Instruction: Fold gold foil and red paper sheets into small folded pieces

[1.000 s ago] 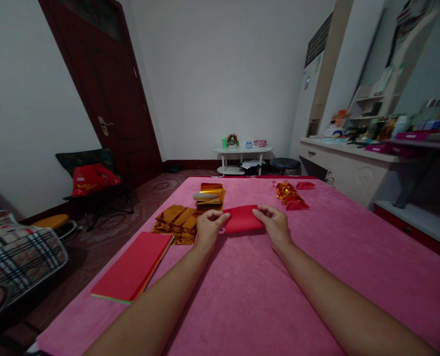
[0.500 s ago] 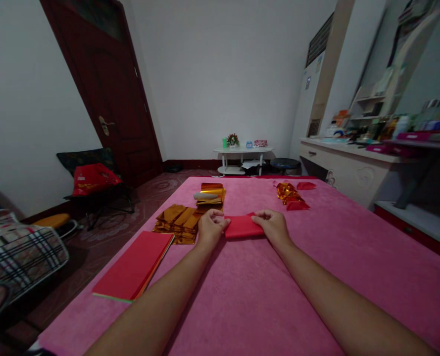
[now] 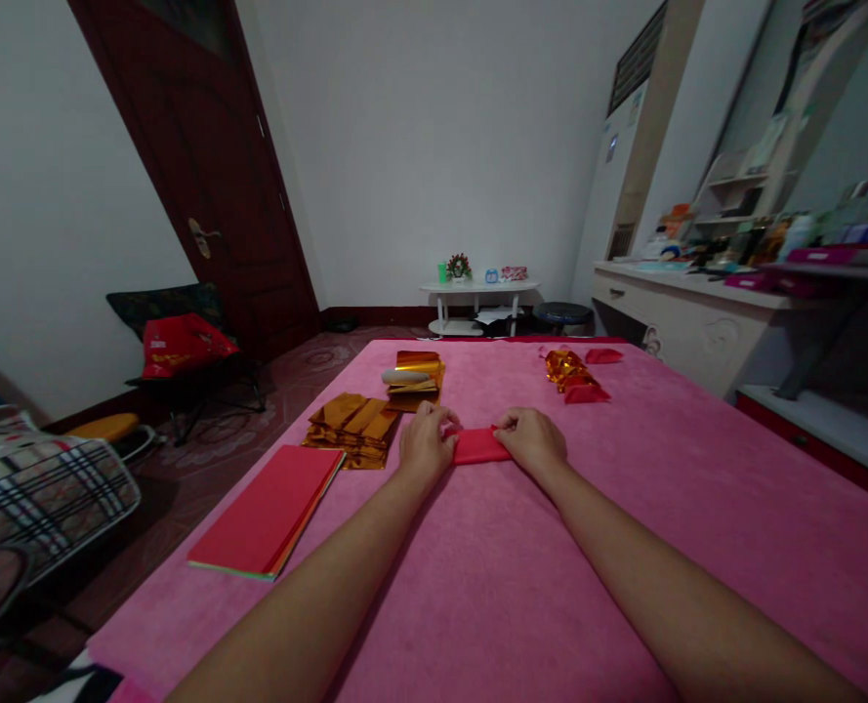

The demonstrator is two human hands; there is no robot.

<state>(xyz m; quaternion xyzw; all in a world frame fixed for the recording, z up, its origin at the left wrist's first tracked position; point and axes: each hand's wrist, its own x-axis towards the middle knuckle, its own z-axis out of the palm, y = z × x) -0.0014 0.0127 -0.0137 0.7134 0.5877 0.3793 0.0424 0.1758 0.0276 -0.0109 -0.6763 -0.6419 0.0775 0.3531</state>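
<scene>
At far left, on the floor beside the table (image 3: 507, 596), a dark folding chair (image 3: 155, 304) with a red bag (image 3: 186, 348) on its seat. Along the table's left edge, a stack of colored paper (image 3: 272, 506), red on top, lying flat, long axis slanting from the near left toward the far right. Just beyond, folded gold sheets (image 3: 352, 428) in a layered pile, near the same edge. Farther toward the far edge, a second gold bundle (image 3: 420, 359), with a pale rounded bar (image 3: 405, 376) across it. Next, the left hand (image 3: 429, 444), closed narrowly on the left end of the red folded paper (image 3: 480, 446). Held over the middle of the table, toward the far edge: a slim, flattened strip, long axis side to side, roughly parallel to the far edge, one end toward the left edge, the other toward the right. At its right end, the right hand (image 3: 534, 441), fingers pinched closed on the paper. Toward the far right corner, crumpled gold foil (image 3: 565, 369) touching a red piece (image 3: 586, 392) on its near side; just beside the foil, farther right, another red piece (image 3: 603, 356). Past the right edge, a white dresser (image 3: 697, 305) with bottles on top.
</scene>
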